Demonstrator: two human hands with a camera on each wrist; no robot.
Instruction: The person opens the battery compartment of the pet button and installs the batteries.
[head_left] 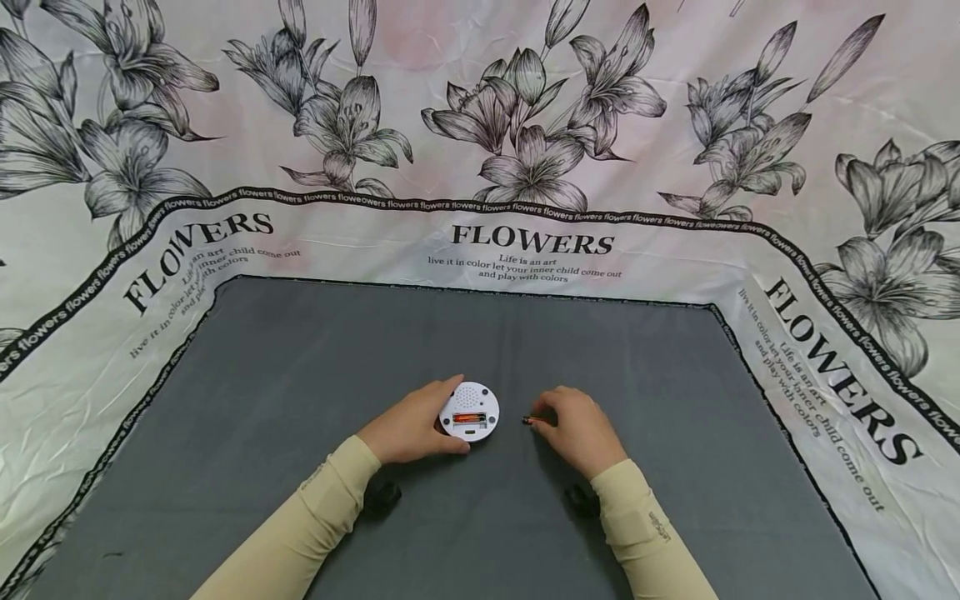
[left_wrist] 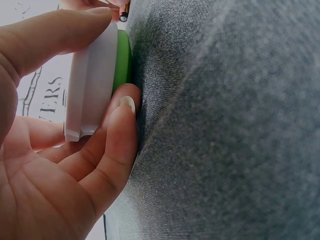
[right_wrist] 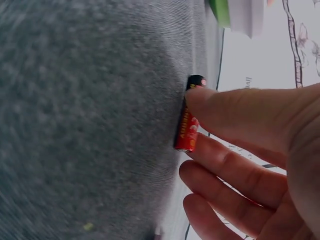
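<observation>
My left hand [head_left: 411, 427] grips a round white device [head_left: 474, 398] by its edge, with the underside facing up. Speaker holes, small dark feet and an uncovered battery compartment show on that face. One orange-and-black battery [head_left: 469, 417] lies in the upper part of the compartment. In the left wrist view the device's white body [left_wrist: 92, 82] has a green part [left_wrist: 122, 60] against the cloth. To the right, apart from the device, my right hand [head_left: 581, 429] pinches a red-and-black battery [right_wrist: 189, 125] between thumb and fingers, close to the cloth.
A grey cloth [head_left: 465, 342] covers the work surface, with a white floral border [head_left: 360, 242] around it. Dark objects [head_left: 382, 498] sit below each wrist, apparently the wrist cameras. A small dark mark [head_left: 112, 554] shows at the lower left.
</observation>
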